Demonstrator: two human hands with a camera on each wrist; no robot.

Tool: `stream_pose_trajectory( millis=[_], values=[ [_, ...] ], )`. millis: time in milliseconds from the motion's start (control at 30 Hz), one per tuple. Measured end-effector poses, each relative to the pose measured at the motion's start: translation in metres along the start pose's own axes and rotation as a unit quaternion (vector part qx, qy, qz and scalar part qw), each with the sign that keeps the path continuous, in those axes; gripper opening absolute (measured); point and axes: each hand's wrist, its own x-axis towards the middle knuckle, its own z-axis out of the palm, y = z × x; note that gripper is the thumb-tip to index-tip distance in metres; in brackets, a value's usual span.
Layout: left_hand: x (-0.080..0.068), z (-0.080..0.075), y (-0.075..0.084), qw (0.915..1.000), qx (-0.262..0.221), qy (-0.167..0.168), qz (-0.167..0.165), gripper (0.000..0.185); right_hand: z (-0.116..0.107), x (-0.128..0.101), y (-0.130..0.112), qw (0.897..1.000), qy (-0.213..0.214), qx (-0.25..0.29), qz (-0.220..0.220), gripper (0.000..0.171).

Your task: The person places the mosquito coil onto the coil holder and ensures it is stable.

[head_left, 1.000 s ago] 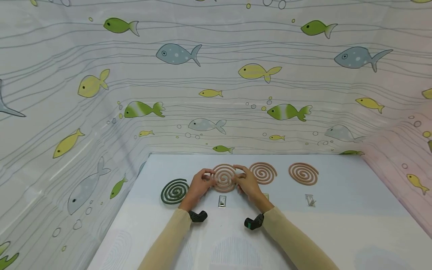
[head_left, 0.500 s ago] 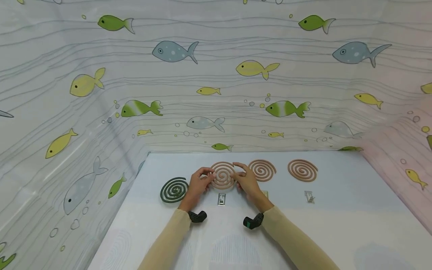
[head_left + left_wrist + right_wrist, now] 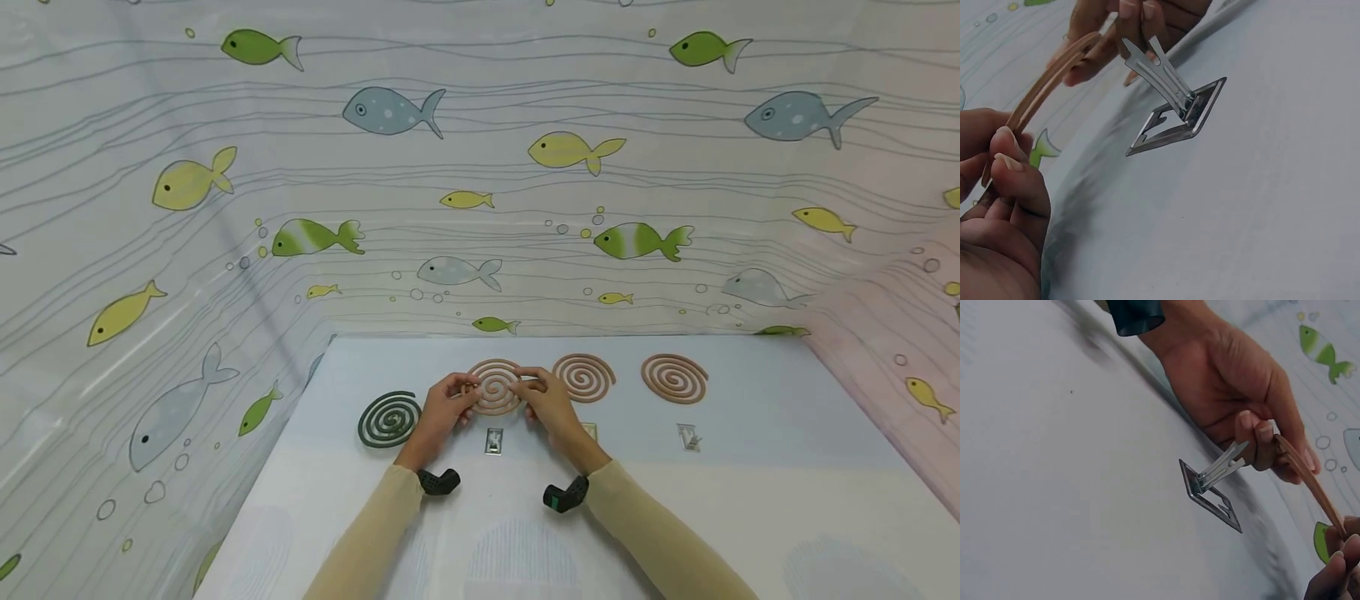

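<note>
Head view shows both hands pinching one pink mosquito coil (image 3: 495,386) by its edges, the left hand (image 3: 442,408) on its left rim and the right hand (image 3: 551,404) on its right rim, so the coil is lifted off the table (image 3: 750,500). Left wrist view shows the coil edge-on (image 3: 1047,81), gripped between thumb and fingertips (image 3: 1013,169), held above a small metal stand (image 3: 1175,115) whose forked prong points up; the coil is not yet on that prong, and the two look close but apart. Right wrist view agrees: the stand (image 3: 1213,487) sits flat on the table with its prong raised beside the left hand (image 3: 1241,406), and the coil (image 3: 1307,481) passes just over it. Judging by this, the coil is picked up and lined up, while seating it on the prong remains to be done. Left of the hands lies a dark green coil (image 3: 388,419); to the right lie two more pink coils (image 3: 584,379) (image 3: 674,378), the far right one with another stand (image 3: 688,438) near it. A fish-patterned curtain (image 3: 480,167) surrounds the table.
</note>
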Motion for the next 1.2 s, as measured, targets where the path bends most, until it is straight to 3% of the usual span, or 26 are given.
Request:
stream_pose_trajectory(
  millis=[367, 633, 867, 1200],
  values=[
    [-0.005, -0.001, 0.005, 0.9999, -0.009, 0.004, 0.011, 0.029, 0.003, -0.005, -0.001, 1.0, -0.025, 0.005, 0.001, 0.035],
    [-0.009, -0.003, 0.008, 0.9999, -0.003, -0.012, 0.01, 0.031, 0.003, -0.01, -0.008, 0.999, -0.046, 0.005, -0.013, 0.036],
    [-0.015, -0.004, 0.007, 0.9995, 0.015, -0.027, -0.005, 0.034, 0.002, -0.014, -0.004, 0.999, -0.041, 0.002, -0.015, 0.031],
    [-0.02, 0.0, 0.013, 0.9983, 0.046, -0.03, 0.017, 0.027, -0.003, -0.019, -0.005, 0.997, -0.069, 0.005, -0.021, 0.031]
  ],
)
